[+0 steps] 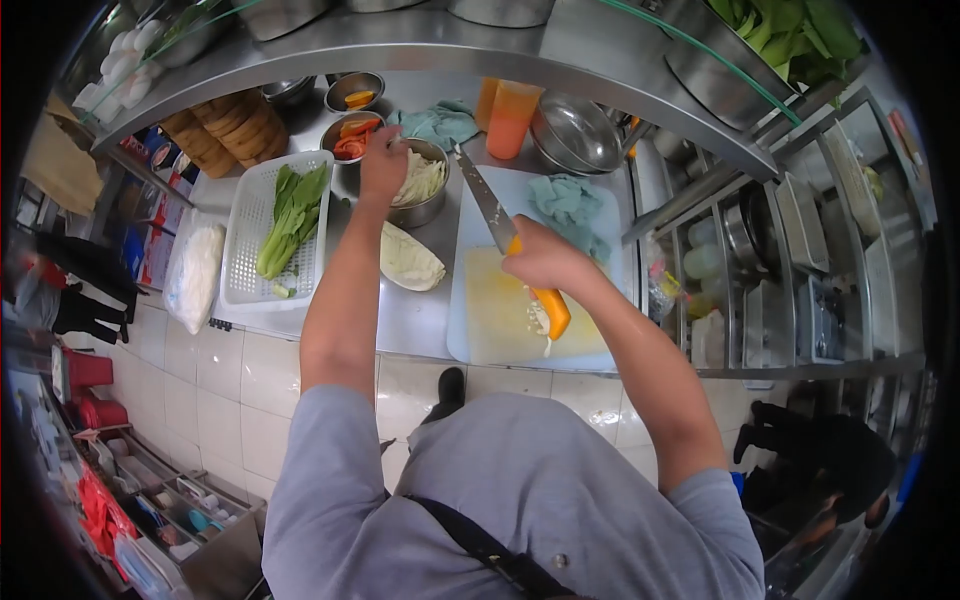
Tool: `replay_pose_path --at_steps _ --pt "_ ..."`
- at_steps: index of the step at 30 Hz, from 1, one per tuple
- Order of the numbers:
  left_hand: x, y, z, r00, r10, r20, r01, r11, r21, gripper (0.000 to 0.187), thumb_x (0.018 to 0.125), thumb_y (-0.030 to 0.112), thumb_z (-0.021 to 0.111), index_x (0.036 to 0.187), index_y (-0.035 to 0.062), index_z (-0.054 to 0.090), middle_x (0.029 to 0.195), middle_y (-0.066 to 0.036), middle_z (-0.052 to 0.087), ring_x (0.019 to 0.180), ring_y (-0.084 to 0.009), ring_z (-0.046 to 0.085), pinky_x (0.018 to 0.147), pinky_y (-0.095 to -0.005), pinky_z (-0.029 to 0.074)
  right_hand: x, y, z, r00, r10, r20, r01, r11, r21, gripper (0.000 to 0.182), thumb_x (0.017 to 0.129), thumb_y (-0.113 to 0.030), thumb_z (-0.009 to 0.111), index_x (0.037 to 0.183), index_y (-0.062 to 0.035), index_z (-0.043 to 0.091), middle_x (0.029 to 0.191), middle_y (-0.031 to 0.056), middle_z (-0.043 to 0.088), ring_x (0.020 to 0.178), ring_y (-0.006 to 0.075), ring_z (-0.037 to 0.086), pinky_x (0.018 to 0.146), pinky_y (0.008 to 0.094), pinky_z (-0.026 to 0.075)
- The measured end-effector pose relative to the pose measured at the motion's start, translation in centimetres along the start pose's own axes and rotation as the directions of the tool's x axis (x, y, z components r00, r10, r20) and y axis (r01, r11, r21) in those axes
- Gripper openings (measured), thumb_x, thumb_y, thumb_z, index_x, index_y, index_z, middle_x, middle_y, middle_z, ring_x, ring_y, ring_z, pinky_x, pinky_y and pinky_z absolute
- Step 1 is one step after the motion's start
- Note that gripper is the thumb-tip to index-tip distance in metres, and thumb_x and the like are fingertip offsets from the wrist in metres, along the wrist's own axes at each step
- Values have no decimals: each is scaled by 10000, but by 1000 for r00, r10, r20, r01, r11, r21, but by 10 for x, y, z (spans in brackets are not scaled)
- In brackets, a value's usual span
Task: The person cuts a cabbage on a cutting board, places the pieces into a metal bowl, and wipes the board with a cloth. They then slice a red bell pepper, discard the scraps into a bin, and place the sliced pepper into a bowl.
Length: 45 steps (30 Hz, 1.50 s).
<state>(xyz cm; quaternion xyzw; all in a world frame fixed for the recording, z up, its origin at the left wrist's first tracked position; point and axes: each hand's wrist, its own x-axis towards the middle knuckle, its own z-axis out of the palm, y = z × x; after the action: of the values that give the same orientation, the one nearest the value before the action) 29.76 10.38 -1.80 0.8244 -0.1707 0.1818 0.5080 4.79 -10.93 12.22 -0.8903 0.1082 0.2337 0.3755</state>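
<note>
My right hand is closed round the orange handle of a large knife, its blade pointing away from me over the cutting board. Chopped pale bits and an orange piece lie on the board below that hand. My left hand reaches over the metal bowls, between the bowl of red slices and the bowl of shredded cabbage. Its fingers are bent, and whether they hold anything is too small to tell. A cut cabbage piece rests on the steel counter nearer to me.
Left stands a white basket with leafy greens, beside a plastic bag. Cloths, an orange container and a metal bowl are at the back. A shelf overhangs the counter. People stand at both sides.
</note>
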Motion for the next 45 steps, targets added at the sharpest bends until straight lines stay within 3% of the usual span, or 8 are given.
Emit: replay_pose_path --at_steps 4,6,9,22,25,31,41,45 --pt "11 13 -35 992 -9 -123 -33 942 -333 314 913 154 665 1205 40 681 1123 -218 695 1059 -434 664 950 -460 541 -43 12 -2 998 -11 -56 17 994 112 611 865 -85 599 1405 116 395 973 251 643 576 287 677 544 406 551" --pt "-14 28 -63 977 85 -195 -27 959 281 263 913 95 618 1161 27 676 1111 -240 700 1009 -436 673 898 -481 546 -63 24 -2 992 10 -127 15 981 195 609 860 -59 599 1407 121 400 957 238 642 549 258 649 528 392 537" --pt "-53 5 -59 999 -21 46 -3 884 468 220 899 53 594 1096 19 684 1042 -241 706 971 -444 679 872 -499 546 -93 43 -2 988 79 -131 -49 974 220 478 872 -87 592 1320 38 477 957 236 670 591 273 661 557 389 543" --pt "-18 22 -25 979 22 201 -92 933 347 248 870 42 624 1096 -2 716 1059 -247 706 1012 -448 669 909 -519 542 -169 140 39 918 340 -205 -256 902 348 405 872 -60 605 1255 -1 488 931 180 646 671 247 669 593 365 562" --pt "-38 89 -24 944 289 158 -329 804 496 297 886 57 622 1174 31 689 1227 -234 657 1177 -419 597 993 -514 502 -177 171 58 907 292 -304 -236 949 209 467 858 -93 631 1290 15 490 969 241 670 761 309 698 664 405 570" --pt "-209 182 18 505 469 725 -521 835 -177 413 896 65 623 1308 61 656 1305 -160 629 1153 -395 603 1046 -484 505 -198 209 71 904 277 -326 -206 950 235 434 856 -70 620 1268 24 523 970 211 659 802 299 679 696 386 554" --pt "-233 187 54 228 359 905 -746 662 -75 276 933 84 557 1172 67 693 1145 -114 657 1156 -293 626 937 -411 558 -196 234 83 940 316 -127 -223 854 470 461 869 -56 608 1306 38 496 935 195 649 660 247 660 584 374 563" --pt "-185 176 38 563 312 766 -606 786 126 266 943 102 545 1160 43 686 1143 -142 658 1152 -309 631 937 -446 556 -192 231 77 947 299 -121 -206 850 485 488 880 -51 608 1343 38 484 910 165 645 638 219 653 551 356 561"
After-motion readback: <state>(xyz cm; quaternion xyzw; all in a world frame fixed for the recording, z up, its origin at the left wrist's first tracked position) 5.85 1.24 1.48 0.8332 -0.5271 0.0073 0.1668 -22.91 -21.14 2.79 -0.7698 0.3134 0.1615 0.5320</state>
